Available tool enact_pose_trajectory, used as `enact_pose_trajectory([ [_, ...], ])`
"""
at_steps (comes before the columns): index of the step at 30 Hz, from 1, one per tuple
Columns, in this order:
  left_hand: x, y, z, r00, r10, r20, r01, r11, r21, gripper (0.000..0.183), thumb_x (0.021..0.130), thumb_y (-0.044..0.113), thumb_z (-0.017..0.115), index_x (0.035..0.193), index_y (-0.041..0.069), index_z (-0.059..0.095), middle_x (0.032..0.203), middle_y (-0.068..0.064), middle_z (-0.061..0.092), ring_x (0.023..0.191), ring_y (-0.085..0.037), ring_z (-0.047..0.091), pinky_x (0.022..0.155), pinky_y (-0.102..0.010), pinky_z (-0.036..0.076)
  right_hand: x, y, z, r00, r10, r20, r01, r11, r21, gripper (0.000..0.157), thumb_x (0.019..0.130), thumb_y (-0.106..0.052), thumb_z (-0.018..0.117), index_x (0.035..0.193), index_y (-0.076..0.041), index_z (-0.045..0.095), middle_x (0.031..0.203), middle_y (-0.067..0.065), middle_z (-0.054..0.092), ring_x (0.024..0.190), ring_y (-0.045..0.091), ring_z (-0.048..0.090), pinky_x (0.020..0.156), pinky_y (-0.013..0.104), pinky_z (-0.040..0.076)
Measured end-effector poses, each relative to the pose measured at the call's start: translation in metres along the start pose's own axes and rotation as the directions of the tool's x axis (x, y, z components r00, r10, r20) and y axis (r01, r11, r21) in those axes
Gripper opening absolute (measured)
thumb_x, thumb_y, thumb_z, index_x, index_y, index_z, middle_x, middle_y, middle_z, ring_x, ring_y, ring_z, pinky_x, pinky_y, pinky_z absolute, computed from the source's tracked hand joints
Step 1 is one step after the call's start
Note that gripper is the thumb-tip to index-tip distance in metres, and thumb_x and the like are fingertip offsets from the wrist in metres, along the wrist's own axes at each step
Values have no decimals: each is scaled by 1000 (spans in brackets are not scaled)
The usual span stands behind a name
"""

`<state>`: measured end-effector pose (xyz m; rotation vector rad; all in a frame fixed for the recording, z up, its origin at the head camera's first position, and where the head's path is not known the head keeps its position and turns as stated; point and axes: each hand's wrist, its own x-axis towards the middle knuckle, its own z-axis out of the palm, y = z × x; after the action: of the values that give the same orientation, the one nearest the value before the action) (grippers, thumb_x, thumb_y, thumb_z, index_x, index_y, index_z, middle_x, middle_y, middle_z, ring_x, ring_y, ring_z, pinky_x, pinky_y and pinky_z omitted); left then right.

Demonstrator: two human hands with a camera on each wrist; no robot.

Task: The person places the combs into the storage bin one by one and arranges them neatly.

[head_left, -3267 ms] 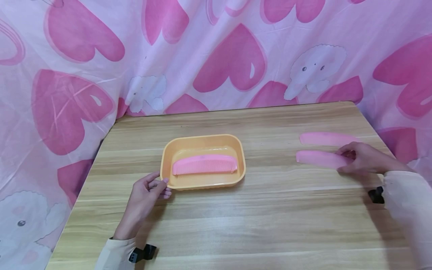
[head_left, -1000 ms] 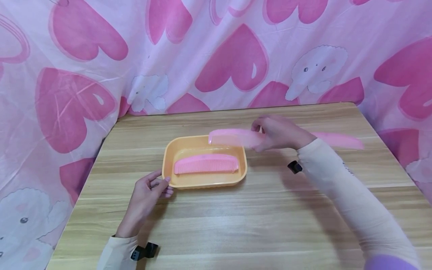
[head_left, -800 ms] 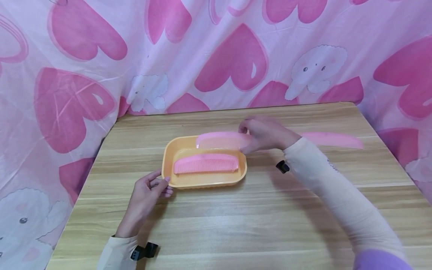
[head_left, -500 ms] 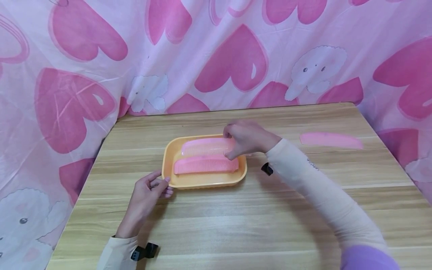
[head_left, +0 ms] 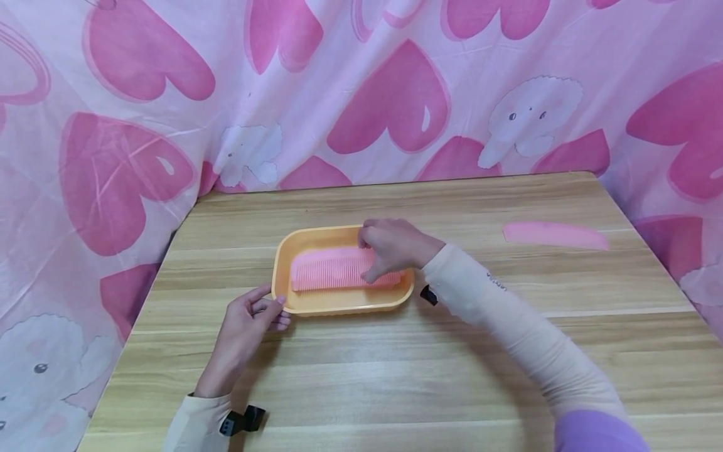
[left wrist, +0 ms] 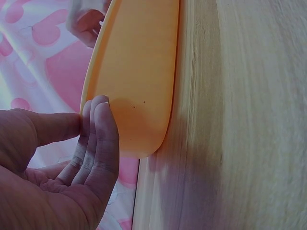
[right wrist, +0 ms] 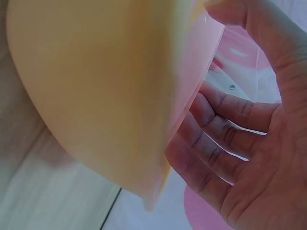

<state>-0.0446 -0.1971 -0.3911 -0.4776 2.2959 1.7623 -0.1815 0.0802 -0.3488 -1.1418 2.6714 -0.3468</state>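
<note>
A pale orange tray stands left of the table's middle. My left hand pinches its near left corner, thumb on the rim and fingers against the outer wall, as the left wrist view shows. My right hand reaches in over the tray's right end and holds a pink comb between thumb and fingers. That comb lies over a second pink comb in the tray, and the two overlap so closely that their outlines merge. In the right wrist view the held comb shows behind the tray wall.
Another pink comb lies flat on the wooden table at the far right. A pink heart-patterned curtain hangs behind the table and along both sides. A small black camera is strapped at the left wrist.
My right hand picked up the nearer of two combs on the right, carried it left and lowered it into the tray over the comb there. The left hand stays on the tray.
</note>
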Motion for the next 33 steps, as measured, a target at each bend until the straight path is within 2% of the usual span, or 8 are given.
enact_pose_trajectory([
  [3, 1, 0, 0, 1000, -8, -6, 8, 1000, 6, 58, 103, 17, 62, 152, -2, 39, 104, -14, 73, 83, -15, 71, 78, -28, 64, 2, 0, 5, 1000, 1, 9, -1, 1000, -12, 52, 72, -42, 86, 105, -6, 70, 105, 3, 64, 89, 19, 60, 77, 38, 57],
  [10, 1, 0, 0, 1000, -18, -5, 18, 1000, 10, 58, 103, 16, 62, 152, -2, 39, 106, -15, 72, 83, -16, 71, 78, -29, 64, 5, 1, 14, 999, 16, 43, -15, 1000, -21, 49, 74, -43, 86, 103, -8, 68, 100, 1, 63, 84, 21, 57, 73, 36, 52],
  [19, 0, 1, 0, 1000, -13, -3, 13, 1000, 16, 58, 103, 16, 63, 152, -2, 39, 106, -15, 72, 83, -17, 71, 78, -29, 64, 5, 0, 17, 998, 32, 53, -32, 999, -6, 46, 75, -43, 87, 101, -10, 68, 104, 1, 62, 89, 18, 58, 71, 37, 51],
  [23, 0, 1, 0, 1000, -22, -6, 22, 1000, 14, 58, 103, 17, 63, 152, -1, 39, 106, -15, 72, 83, -16, 71, 78, -29, 64, 1, -2, 14, 997, 39, 64, -39, 999, 1, 48, 77, -42, 87, 106, -8, 67, 110, 3, 62, 94, 20, 59, 77, 41, 54],
  [28, 1, 1, 1, 1000, -25, -10, 26, 1000, 18, 58, 103, 18, 63, 152, -1, 39, 107, -15, 72, 83, -16, 71, 78, -29, 64, -6, 0, 6, 996, 56, 65, -57, 998, 13, 57, 79, -43, 87, 119, -6, 68, 121, 6, 62, 103, 22, 62, 91, 41, 56],
  [33, 1, 0, 0, 1000, -6, -3, 6, 1000, 16, 58, 103, 18, 63, 152, -2, 39, 105, -14, 73, 82, -16, 71, 77, -29, 64, -19, 9, -8, 997, 77, 23, -78, 995, 63, 60, 79, -40, 87, 123, -3, 69, 121, 7, 61, 102, 22, 62, 91, 40, 57],
])
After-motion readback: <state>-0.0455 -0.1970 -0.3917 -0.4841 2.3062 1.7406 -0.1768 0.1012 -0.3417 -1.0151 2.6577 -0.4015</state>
